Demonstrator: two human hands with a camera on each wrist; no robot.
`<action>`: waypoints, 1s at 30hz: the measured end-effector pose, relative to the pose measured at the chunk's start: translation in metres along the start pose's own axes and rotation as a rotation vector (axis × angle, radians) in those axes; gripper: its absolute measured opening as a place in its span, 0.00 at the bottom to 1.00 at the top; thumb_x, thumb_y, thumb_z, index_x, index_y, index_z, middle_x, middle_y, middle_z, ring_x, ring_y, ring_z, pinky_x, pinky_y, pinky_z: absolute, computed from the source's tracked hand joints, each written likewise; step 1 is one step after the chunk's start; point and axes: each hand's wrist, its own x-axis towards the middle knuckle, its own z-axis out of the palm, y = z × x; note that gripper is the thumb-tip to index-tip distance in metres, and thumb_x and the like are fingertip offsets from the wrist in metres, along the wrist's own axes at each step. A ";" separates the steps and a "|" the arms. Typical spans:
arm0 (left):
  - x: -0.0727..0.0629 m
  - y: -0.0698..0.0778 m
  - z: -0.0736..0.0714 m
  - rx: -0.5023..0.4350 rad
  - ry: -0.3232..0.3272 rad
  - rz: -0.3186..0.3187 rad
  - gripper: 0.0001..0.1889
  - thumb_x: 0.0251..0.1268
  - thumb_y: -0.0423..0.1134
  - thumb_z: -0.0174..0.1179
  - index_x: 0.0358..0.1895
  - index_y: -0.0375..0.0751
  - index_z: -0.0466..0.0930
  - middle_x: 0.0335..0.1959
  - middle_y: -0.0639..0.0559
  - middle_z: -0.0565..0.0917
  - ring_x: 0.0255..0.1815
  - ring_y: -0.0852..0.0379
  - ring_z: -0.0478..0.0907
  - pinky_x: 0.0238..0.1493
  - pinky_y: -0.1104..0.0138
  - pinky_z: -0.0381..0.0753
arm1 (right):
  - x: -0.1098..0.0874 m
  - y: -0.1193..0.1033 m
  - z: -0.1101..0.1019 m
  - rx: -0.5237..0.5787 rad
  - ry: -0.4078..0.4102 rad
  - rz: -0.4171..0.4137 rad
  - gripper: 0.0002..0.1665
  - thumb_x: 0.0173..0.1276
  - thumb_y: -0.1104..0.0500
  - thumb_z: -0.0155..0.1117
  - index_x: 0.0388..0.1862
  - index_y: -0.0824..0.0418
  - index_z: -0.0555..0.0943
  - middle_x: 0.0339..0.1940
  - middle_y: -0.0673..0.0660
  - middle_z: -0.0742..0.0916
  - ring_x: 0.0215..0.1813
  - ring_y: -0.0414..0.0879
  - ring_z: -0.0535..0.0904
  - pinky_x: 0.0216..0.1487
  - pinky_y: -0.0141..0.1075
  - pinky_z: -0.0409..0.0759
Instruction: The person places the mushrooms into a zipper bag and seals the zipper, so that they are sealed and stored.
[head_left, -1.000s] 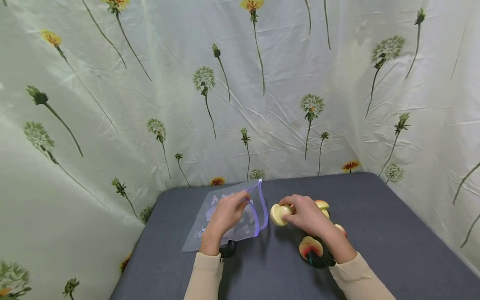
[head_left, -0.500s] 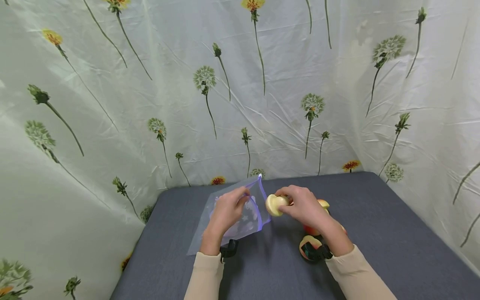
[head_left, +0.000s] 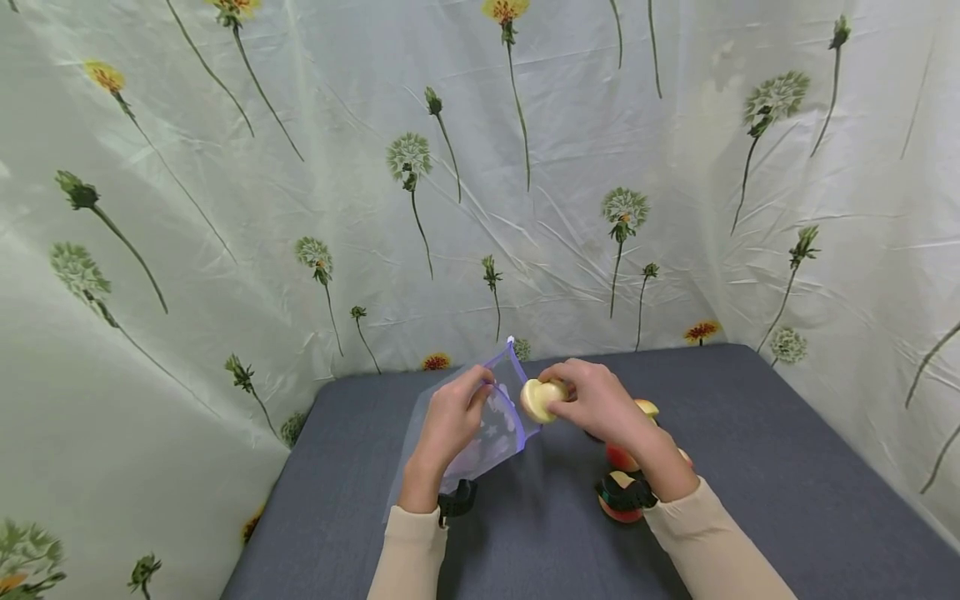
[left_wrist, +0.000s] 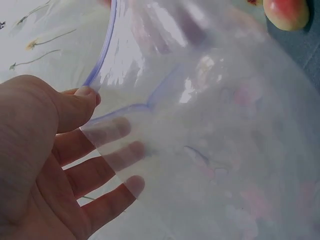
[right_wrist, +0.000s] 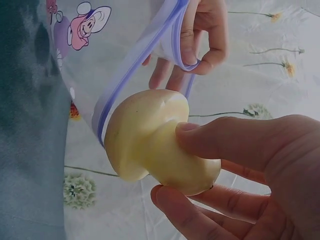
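A clear zip bag (head_left: 480, 446) with a purple zip edge and printed cartoon figures hangs tilted above the table. My left hand (head_left: 453, 417) pinches one side of its mouth between thumb and index finger; in the left wrist view the other fingers lie spread behind the plastic. With thumb and fingers my right hand (head_left: 600, 402) holds a smooth, pale yellow, lobed fruit piece (right_wrist: 150, 142), notched in the middle. That piece is right at the bag's open mouth, partly overlapping the zip edge (right_wrist: 120, 80) in the right wrist view.
Several red-and-yellow fruit pieces lie on the dark table (head_left: 750, 467) beneath and beyond my right forearm, among them a red one (head_left: 621, 457) and a yellow-topped one (head_left: 647, 407). Flower-printed cloth (head_left: 555, 275) hangs behind and at both sides.
My right hand has carried the fruit piece left and slightly up to the bag's mouth. My left hand has lifted the bag's edge a little, and the bag hangs more steeply.
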 end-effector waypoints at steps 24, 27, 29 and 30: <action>0.000 0.002 -0.007 -0.085 0.015 -0.045 0.03 0.72 0.43 0.61 0.42 0.51 0.77 0.35 0.57 0.85 0.16 0.65 0.57 0.20 0.68 0.63 | 0.014 -0.016 0.000 0.086 -0.098 -0.024 0.19 0.61 0.66 0.73 0.51 0.54 0.87 0.47 0.48 0.86 0.42 0.45 0.82 0.41 0.38 0.81; 0.000 0.003 -0.007 -0.086 0.016 -0.040 0.03 0.72 0.42 0.60 0.42 0.50 0.78 0.35 0.55 0.86 0.17 0.65 0.59 0.21 0.68 0.65 | 0.013 -0.018 0.000 0.091 -0.110 -0.029 0.17 0.62 0.68 0.71 0.49 0.54 0.87 0.45 0.47 0.86 0.43 0.43 0.83 0.43 0.39 0.82; 0.000 0.003 -0.007 -0.084 0.013 -0.034 0.03 0.72 0.41 0.61 0.42 0.49 0.78 0.34 0.56 0.85 0.17 0.64 0.62 0.22 0.67 0.66 | 0.013 -0.018 0.000 0.096 -0.123 -0.025 0.16 0.63 0.68 0.69 0.48 0.54 0.87 0.44 0.47 0.87 0.43 0.42 0.83 0.44 0.40 0.82; 0.000 0.002 -0.007 -0.086 0.011 -0.029 0.03 0.72 0.41 0.61 0.42 0.48 0.78 0.33 0.56 0.84 0.18 0.64 0.63 0.23 0.67 0.67 | 0.012 -0.018 0.000 0.095 -0.128 -0.021 0.15 0.64 0.68 0.69 0.48 0.54 0.87 0.44 0.47 0.87 0.43 0.42 0.83 0.44 0.40 0.82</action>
